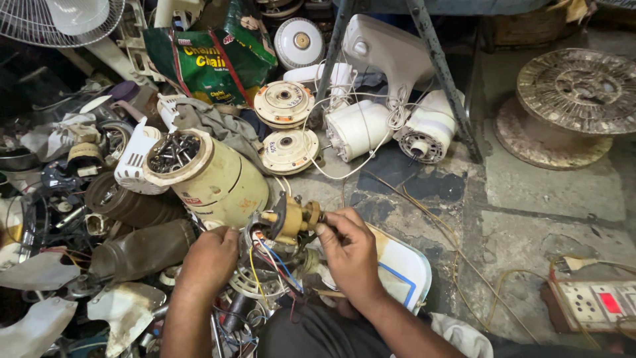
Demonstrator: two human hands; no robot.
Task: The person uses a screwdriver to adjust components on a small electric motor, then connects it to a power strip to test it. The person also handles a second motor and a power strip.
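My right hand [350, 250] has thumb and fingertips pressed together on the right end of a small tan motor part [291, 220], pinching it near its shaft. My left hand [211, 257] sits at the part's left side, fingers curled in against the wire bundle [270, 262]; can't tell whether it's actually clamped on anything. The part is near centre, held just above the floor between both hands. Red, blue, yellow and black wires run down from it toward me.

Under the hands: a round white fan grille [255, 284], and to the right a white panel with a blue line [403, 270], partly under my right wrist.

Just left and far of the part: a cream cylindrical housing [222, 182] lying tilted, its open mouth full of dark screws and metal bits. Left of that, dark brown tubular pieces [136, 229] in a scrap pile.

Further out: two round cream motor discs [286, 126], white fan motor bodies [391, 122] with tangled white cord, a green printed bag [209, 56], and a fan guard [59, 20] at far left.

Right side: cracked concrete floor [543, 199], a round metal disc [576, 89] at far right, and a power strip with a red switch [596, 303] near right. Thin wires trail across the floor toward it.
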